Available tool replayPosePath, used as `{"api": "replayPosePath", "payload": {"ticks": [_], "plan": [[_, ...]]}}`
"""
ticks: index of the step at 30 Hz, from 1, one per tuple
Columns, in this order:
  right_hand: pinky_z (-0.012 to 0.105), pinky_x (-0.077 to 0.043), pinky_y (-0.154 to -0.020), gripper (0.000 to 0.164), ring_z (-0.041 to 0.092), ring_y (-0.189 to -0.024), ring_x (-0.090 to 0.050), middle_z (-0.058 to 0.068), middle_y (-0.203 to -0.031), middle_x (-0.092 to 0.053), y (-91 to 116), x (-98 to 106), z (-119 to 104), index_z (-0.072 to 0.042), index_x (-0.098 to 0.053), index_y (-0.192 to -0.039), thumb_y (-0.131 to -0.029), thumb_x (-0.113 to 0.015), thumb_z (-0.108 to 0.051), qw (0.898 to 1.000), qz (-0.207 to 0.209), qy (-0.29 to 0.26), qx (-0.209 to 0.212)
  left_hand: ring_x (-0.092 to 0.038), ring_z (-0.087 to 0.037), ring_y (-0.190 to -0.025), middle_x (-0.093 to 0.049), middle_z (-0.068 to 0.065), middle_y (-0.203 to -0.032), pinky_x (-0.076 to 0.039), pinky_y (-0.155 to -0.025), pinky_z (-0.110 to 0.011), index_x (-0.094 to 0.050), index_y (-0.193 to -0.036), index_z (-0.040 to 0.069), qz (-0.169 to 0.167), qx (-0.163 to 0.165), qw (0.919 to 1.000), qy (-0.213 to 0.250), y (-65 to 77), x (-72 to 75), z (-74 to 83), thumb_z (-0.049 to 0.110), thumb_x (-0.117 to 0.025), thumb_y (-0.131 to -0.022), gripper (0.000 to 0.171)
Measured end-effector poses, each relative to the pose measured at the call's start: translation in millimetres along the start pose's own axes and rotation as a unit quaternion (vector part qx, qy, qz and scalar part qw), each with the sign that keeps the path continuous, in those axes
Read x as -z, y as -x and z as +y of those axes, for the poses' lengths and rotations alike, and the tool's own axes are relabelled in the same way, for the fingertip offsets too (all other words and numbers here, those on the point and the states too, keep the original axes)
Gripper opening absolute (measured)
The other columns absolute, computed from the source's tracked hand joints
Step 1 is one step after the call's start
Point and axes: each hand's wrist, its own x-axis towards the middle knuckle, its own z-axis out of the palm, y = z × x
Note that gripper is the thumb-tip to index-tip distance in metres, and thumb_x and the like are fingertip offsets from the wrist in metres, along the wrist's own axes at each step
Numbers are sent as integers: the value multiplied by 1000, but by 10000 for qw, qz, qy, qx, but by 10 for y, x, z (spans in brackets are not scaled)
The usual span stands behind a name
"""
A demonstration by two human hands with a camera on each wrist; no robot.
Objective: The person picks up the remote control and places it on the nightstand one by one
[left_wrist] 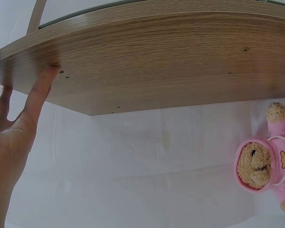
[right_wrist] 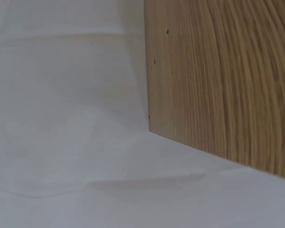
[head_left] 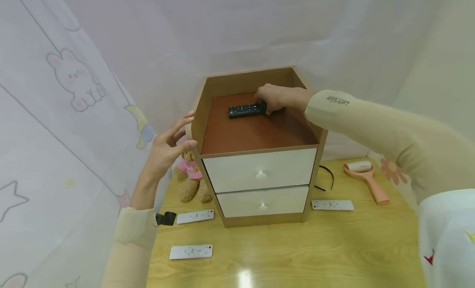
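A small wooden cabinet (head_left: 259,222) with two white drawers stands on the table. On its brown top surface lies a black remote control (head_left: 240,111), buttons up. My right hand (head_left: 272,97) reaches over the cabinet's right side and grips the remote near its right part, with the fingers covering that section. The left hand (head_left: 167,145) is at the cabinet's left side panel (left_wrist: 156,61), fingertips on the panel and its edge, fingers mostly straight. In the right wrist view only the outer right side panel (right_wrist: 218,85) and the pale backdrop show; the hand is out of sight.
White remotes lie on the table: two at left, one remote (head_left: 195,216) behind another remote (head_left: 191,251), and a third remote (head_left: 332,204) at right. A teddy bear (head_left: 192,172) sits left of the cabinet. A black headband (head_left: 331,176) and an orange lint roller (head_left: 371,182) lie right.
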Motion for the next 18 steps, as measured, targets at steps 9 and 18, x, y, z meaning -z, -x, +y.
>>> {"api": "replayPosePath", "payload": {"ticks": [9,18], "plan": [[45,-44,-101,55,37,-125,-47,25,-137,-49,151,139,-86,6,-47,-137,-88,-69,-4,9996,231,-114,129,-33,-26,-140,-37,-16,-151,-35,-109,-31,-45,-137,-8,-41,-148,9998,-104,59,-13,-50,-18,-60,-85,56],[50,-48,-93,40,43,-114,-56,26,-129,-56,947,576,133,5,-53,-132,-96,-59,-10,9728,2254,-400,363,-35,-26,-139,-38,-16,-150,-34,-110,-33,-46,-137,-8,-12,-289,9994,-200,-39,-33,31,-18,-62,-84,56]]}}
